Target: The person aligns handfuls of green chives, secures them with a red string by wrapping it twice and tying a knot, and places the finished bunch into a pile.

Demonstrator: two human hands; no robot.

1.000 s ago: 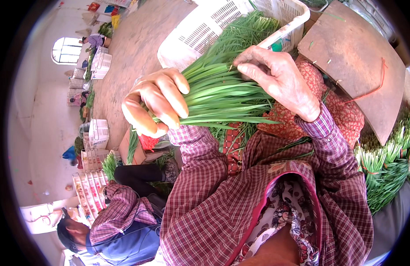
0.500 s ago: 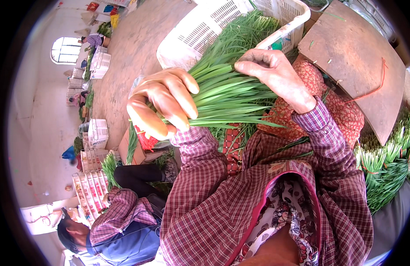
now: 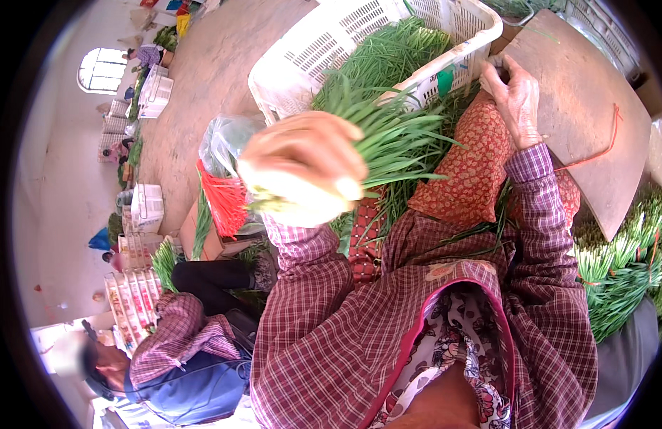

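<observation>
1. Left hand [image 3: 302, 161]: clenched around a bunch of green chives [image 3: 377, 125]. The fingers wrap the white root ends; the hand appears motion-blurred. The green leaves fan up and to the right from the fist, toward the basket.
2. Right hand [image 3: 515, 100]: extended forward, fingers bent, resting at the near corner of the white plastic basket [image 3: 302, 64] and the edge of the wooden board [image 3: 581, 121]. Whether it grips anything cannot be determined; the fingertips are hidden against the basket rim.
3. The white plastic basket has perforated walls and contains loose chives [image 3: 395, 53]. It stands in front of the person, just beyond the knees.
4. The wooden board lies to the right of the basket, with a red rubber band [image 3: 602, 146] on its surface.
5. A red patterned cloth [image 3: 467, 168] covers the lap, with stray chive leaves across it.
6. A pile of bundled chives [image 3: 617, 279] lies at the right, below the board.
7. A second person [image 3: 180, 350] in a plaid sleeve sits at lower left, apart from both hands.
</observation>
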